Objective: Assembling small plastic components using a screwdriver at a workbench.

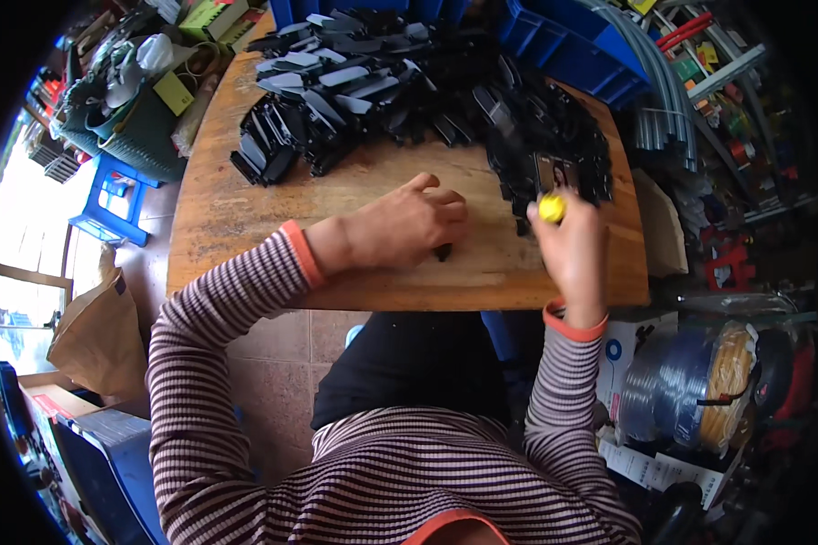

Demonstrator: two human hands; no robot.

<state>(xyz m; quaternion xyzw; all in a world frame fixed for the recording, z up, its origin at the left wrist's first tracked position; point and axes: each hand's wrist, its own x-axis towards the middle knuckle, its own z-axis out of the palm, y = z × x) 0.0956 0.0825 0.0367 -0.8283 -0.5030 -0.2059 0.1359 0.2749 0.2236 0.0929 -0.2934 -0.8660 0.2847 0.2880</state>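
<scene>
My left hand (407, 222) rests low over the wooden table (336, 195) with its fingers curled inward. A small dark piece (442, 252) shows just under those fingertips; most of whatever they hold is hidden. To its right, my right hand (574, 250) is closed around a yellow object with a rounded end (552, 209), its kind unclear. Right beyond this hand lies a heap of black parts (559, 127). Farther to the left spreads a second pile of long, flat black and grey plastic pieces (323, 104).
Blue plastic crates (573, 50) stand at the table's far edge. A blue stool (114, 200) and a dark green basket (141, 136) are on the left. Coiled grey tubing (659, 109) and wrapped rolls (691, 381) crowd the right side. A brown bag (100, 331) sits at lower left.
</scene>
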